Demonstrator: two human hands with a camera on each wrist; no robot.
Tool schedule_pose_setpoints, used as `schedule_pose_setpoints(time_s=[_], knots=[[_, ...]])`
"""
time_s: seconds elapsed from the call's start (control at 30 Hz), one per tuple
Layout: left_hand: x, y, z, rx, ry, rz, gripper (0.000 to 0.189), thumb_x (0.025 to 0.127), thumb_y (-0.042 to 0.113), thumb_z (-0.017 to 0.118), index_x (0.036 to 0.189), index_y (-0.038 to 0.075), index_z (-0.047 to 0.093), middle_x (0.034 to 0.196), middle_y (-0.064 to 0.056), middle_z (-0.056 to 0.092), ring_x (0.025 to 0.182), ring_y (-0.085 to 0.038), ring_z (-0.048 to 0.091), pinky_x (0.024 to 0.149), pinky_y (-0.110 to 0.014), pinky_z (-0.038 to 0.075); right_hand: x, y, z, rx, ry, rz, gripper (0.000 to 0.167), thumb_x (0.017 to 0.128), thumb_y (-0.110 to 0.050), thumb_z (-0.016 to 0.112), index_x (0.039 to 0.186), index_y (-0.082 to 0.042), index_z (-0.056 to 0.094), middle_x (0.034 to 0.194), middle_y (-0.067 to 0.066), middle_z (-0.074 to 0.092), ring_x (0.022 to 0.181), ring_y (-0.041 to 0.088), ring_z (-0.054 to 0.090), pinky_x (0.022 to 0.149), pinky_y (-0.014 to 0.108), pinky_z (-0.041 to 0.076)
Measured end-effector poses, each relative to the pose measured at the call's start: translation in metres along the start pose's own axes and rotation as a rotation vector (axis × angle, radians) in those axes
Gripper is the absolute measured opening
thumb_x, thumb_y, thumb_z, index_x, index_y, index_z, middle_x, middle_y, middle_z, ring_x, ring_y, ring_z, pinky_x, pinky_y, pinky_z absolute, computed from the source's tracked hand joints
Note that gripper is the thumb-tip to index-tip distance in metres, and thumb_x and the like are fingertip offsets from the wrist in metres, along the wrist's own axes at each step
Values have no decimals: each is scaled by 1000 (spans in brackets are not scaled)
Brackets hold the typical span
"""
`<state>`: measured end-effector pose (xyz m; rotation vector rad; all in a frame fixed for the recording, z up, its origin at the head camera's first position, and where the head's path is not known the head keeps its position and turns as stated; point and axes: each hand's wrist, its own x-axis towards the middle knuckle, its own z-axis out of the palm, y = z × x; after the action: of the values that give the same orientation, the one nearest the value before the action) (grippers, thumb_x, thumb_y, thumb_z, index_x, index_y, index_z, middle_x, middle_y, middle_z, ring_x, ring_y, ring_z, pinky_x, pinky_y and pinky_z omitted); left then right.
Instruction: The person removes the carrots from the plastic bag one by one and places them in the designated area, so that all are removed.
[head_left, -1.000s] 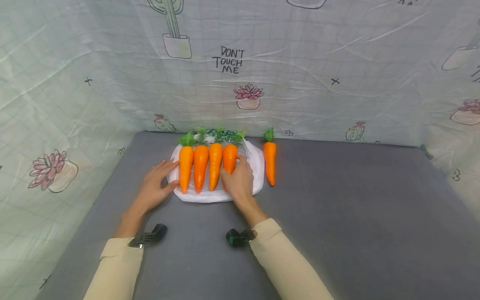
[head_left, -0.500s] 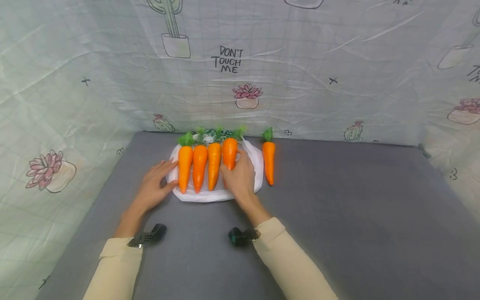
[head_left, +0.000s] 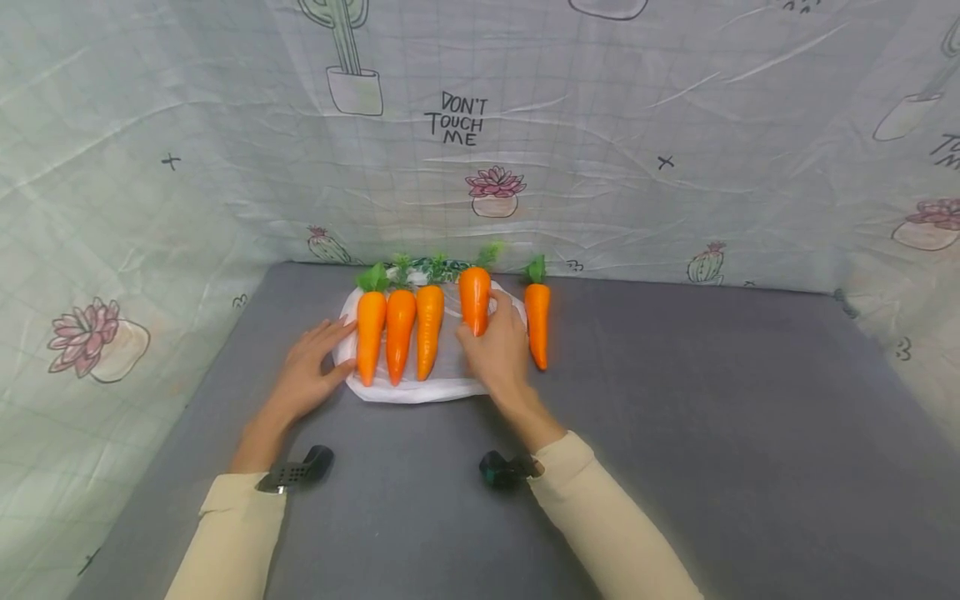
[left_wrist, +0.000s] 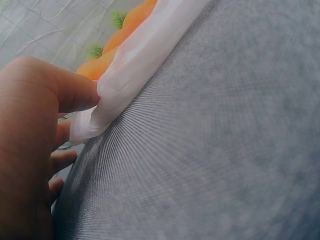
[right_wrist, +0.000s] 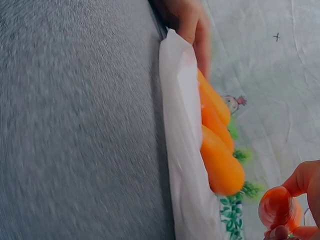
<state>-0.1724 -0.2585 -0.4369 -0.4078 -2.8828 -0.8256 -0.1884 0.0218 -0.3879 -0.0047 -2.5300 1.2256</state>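
In the head view, three orange carrots (head_left: 400,333) with green tops lie side by side on a white plastic bag-like holder (head_left: 408,395) with a raised rim. My right hand (head_left: 501,346) grips another carrot (head_left: 475,296) by its body, above the holder's right part; its tip is hidden by the hand. In the right wrist view this held carrot (right_wrist: 277,209) shows between thumb and fingers, apart from the row. With fingers spread and loosely straight, my left hand (head_left: 311,371) rests against the holder's left edge. The left wrist view has its thumb touching the white rim (left_wrist: 120,85).
Just right of the holder, a single carrot (head_left: 537,325) lies on the grey tabletop (head_left: 697,417). Behind the table hangs a pale cloth (head_left: 600,150) printed with cacti. A black wrist camera (head_left: 303,471) is strapped to each arm.
My right hand has raised the fourth carrot from the row and carried it rightward, baring the holder beneath. The left hand has stayed at the left edge.
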Motion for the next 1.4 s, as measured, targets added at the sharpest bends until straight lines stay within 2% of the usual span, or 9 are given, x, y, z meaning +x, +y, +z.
schedule_pose_setpoints(time_s=[0.1, 0.3, 0.6, 0.93, 1.2, 1.4], knots=[[0, 1, -1, 1, -6, -5, 62, 93, 35, 59, 145, 8, 40, 149, -19, 36, 139, -42, 21, 112, -57, 10, 3, 3, -5, 12, 11, -15, 61, 76, -15, 70, 131, 0, 49, 93, 11, 59, 75, 25, 53, 67, 36, 46], [-1, 1, -1, -7, 1, 2, 61, 93, 33, 60, 145, 7, 41, 148, -20, 37, 138, -42, 22, 111, -59, 11, 8, 11, -17, 13, 18, -14, 59, 76, -14, 70, 131, -2, 50, 74, 7, 57, 61, 21, 53, 55, 34, 45], [1, 0, 0, -12, 14, 25, 60, 93, 31, 60, 145, 7, 41, 148, -20, 37, 138, -43, 23, 112, -58, 11, 14, 29, -38, -12, 92, -21, 55, 76, -13, 70, 127, -1, 52, 94, 14, 61, 80, 29, 57, 71, 42, 48], [-1, 0, 0, -11, 16, 26, 60, 93, 33, 59, 144, 7, 41, 148, -20, 37, 138, -43, 23, 112, -58, 11, 22, 43, -57, -25, 145, -21, 54, 78, -17, 71, 127, 0, 54, 74, 12, 59, 61, 25, 55, 53, 36, 45], [0, 1, 1, -5, 31, 33, 60, 93, 32, 60, 144, 6, 42, 147, -21, 38, 137, -43, 24, 112, -57, 12, 26, 50, -69, -38, 124, 35, 56, 77, -16, 66, 130, -4, 51, 76, 12, 57, 61, 25, 51, 51, 33, 42], [-1, 1, 0, -8, 24, 27, 60, 92, 32, 60, 144, 6, 42, 147, -21, 38, 137, -44, 23, 112, -57, 11, 27, 56, -76, -50, 112, 69, 57, 78, -16, 64, 133, -6, 49, 75, 10, 55, 58, 25, 52, 47, 33, 43]])
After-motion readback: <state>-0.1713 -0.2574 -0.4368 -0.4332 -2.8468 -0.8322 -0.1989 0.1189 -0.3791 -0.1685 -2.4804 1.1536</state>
